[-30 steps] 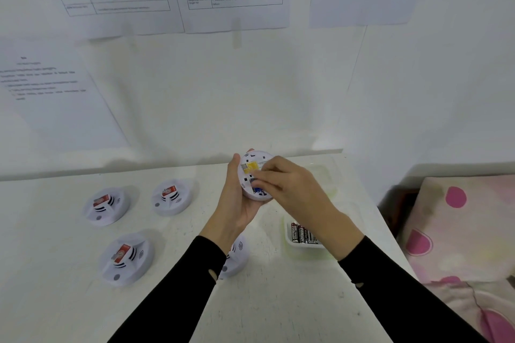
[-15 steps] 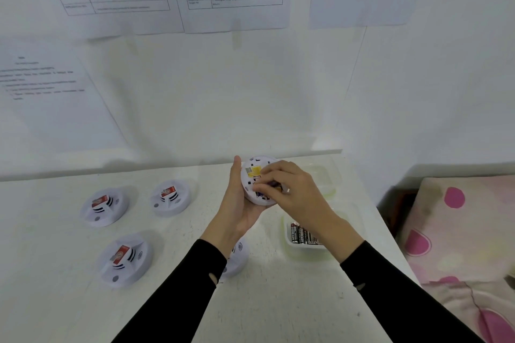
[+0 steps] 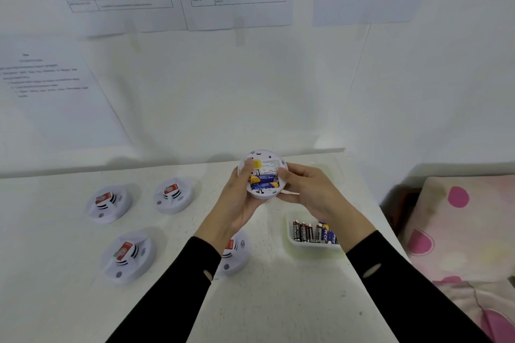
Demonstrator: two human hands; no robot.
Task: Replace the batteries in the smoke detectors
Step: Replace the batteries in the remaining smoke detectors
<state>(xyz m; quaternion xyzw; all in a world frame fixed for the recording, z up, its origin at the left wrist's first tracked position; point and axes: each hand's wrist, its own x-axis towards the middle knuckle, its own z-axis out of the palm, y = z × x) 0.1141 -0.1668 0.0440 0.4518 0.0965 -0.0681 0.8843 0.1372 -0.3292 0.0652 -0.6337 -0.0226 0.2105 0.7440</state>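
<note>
Both hands, left (image 3: 237, 200) and right (image 3: 309, 192), are clamped on a round white plastic smoke detector (image 3: 263, 175) above the white counter (image 3: 55, 301). Its open back shows two blue-and-yellow batteries (image 3: 263, 181). A clear plastic tray of spare batteries (image 3: 312, 232) sits just beneath the right wrist.

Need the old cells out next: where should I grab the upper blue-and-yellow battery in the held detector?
Judging by its pose, pinch the upper blue-and-yellow battery at mid-barrel from the open side facing the camera. It lies crosswise in the round white smoke detector; both ends look walled in.
</note>
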